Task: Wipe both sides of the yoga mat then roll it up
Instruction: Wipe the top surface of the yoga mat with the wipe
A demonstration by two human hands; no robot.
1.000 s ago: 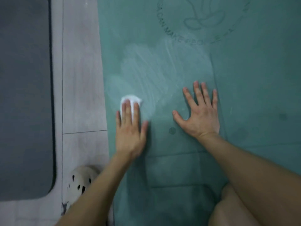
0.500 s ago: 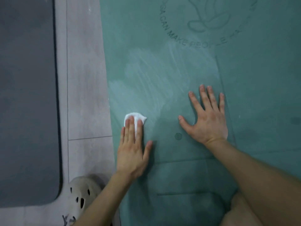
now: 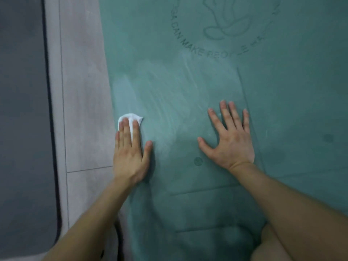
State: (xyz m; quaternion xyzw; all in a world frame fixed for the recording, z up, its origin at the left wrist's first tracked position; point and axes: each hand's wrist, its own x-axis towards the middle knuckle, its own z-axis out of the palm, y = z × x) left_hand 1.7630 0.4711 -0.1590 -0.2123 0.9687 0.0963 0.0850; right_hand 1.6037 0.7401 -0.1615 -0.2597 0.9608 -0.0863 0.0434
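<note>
The green yoga mat (image 3: 188, 91) lies flat on the pale floor (image 3: 82, 91), beside a grey mat (image 3: 22, 110). The right hand (image 3: 228, 136) rests flat, fingers spread (palm down). The left hand (image 3: 130, 151), fingers straight, presses a white cloth (image 3: 130, 117) near the mat's left edge.

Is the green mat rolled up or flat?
Flat. The yoga mat lies spread on the floor, with the left hand and right hand resting flat on it. No rolled part shows.
</note>
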